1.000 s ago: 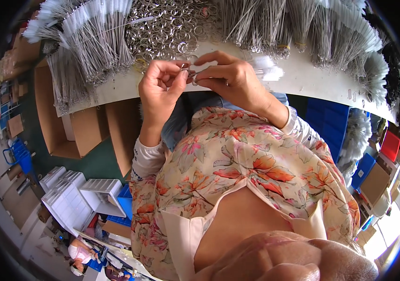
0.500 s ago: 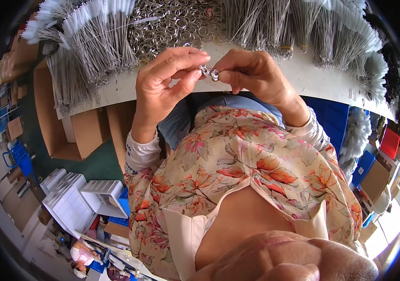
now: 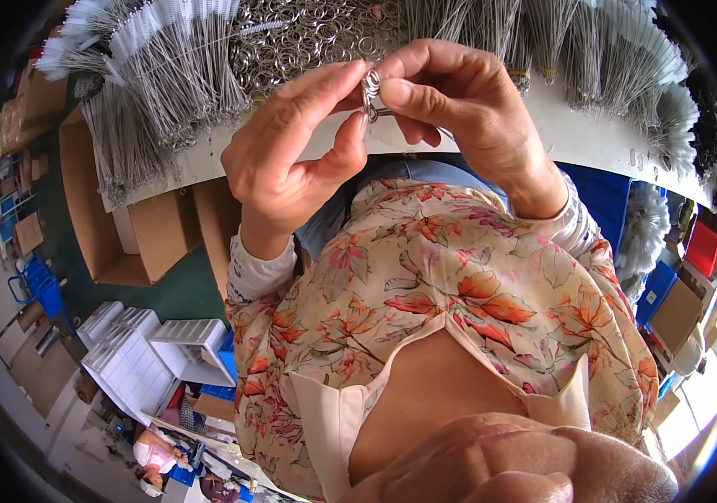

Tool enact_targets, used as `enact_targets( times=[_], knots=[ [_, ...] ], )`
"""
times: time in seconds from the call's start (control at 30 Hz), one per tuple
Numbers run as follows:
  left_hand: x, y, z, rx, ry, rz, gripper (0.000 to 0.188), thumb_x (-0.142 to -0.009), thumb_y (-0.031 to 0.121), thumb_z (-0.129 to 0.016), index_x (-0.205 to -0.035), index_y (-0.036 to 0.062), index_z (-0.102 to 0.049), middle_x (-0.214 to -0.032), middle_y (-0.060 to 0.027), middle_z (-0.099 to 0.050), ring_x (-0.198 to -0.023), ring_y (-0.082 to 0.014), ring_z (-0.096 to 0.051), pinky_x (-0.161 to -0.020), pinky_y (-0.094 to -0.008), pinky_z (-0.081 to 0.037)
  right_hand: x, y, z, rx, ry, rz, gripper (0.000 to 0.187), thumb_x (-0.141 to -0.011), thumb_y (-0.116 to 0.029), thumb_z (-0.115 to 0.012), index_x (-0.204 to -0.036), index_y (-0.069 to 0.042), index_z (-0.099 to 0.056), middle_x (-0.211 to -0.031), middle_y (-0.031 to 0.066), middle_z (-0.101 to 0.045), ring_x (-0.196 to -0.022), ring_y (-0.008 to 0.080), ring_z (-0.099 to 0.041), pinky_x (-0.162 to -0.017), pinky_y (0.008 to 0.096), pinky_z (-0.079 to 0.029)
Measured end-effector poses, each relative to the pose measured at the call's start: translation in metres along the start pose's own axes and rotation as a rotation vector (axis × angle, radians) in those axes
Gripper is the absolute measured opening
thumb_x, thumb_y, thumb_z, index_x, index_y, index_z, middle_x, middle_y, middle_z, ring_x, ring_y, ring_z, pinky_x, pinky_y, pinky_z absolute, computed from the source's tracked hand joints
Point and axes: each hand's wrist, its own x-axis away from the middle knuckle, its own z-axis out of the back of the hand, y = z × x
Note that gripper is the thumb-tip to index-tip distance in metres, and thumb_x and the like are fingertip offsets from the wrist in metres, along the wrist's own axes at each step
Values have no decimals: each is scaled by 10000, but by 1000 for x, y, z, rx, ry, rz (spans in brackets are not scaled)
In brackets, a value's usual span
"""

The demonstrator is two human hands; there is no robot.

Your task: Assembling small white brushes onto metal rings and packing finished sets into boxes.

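Both hands are raised in front of my body, over the near edge of the table. A small cluster of shiny metal rings [image 3: 371, 84] sits between my fingertips, with a looped wire end [image 3: 378, 113] just below. My left hand [image 3: 291, 151] pinches the rings' left side between thumb and index finger. On the other side, my right hand [image 3: 467, 105] is closed, its thumb and index finger pressed against the rings. A thin wire runs back from the loop under the right fingers, which partly hide it. How the rings and loop link up is too small to tell.
On the white table [image 3: 593, 142], loose metal rings [image 3: 308, 42] form a wide pile, flanked by bundles of wire-stemmed brushes [image 3: 178, 75] and more brush bundles [image 3: 535, 42]. Cardboard boxes [image 3: 161, 243] stand below left; white crates [image 3: 132, 360] lie beyond. A person [image 3: 157, 457] works farther off.
Both hands have risen slightly and turned. The rings now stand upright between the fingertips, and the looped wire end shows below them.
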Motion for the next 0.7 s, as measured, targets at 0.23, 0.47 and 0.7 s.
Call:
enact_targets(
  times=[0.23,0.47,0.7],
  knots=[
    [1,1,5,30,-90,60,326,-721,-128,-606,-1046,-109,-588,-999,-206,-623,-864,-232,-647,-708,-285,-564,-7,-1,6,61,-47,17,169,-837,-204,-662,-893,-45,-656,-707,-28,-599,-615,33,-537,-517,183,-401],
    [2,-3,4,144,-117,140,296,-728,-135,-567,-1024,-117,-588,-979,-219,-630,-876,-252,-645,-713,-286,-548,-13,-5,17,256,-180,-28,112,-831,-127,-659,-894,-38,-634,-728,-24,-593,-607,27,-545,-492,163,-388],
    [0,3,-1,381,-15,408,291,-738,-159,-572,-1026,-120,-588,-1012,-203,-620,-864,-226,-651,-767,-285,-553,-6,15,10,164,-44,185,113,-854,-153,-637,-893,-49,-659,-757,-11,-618,-629,48,-544,-528,191,-418]
  ],
)
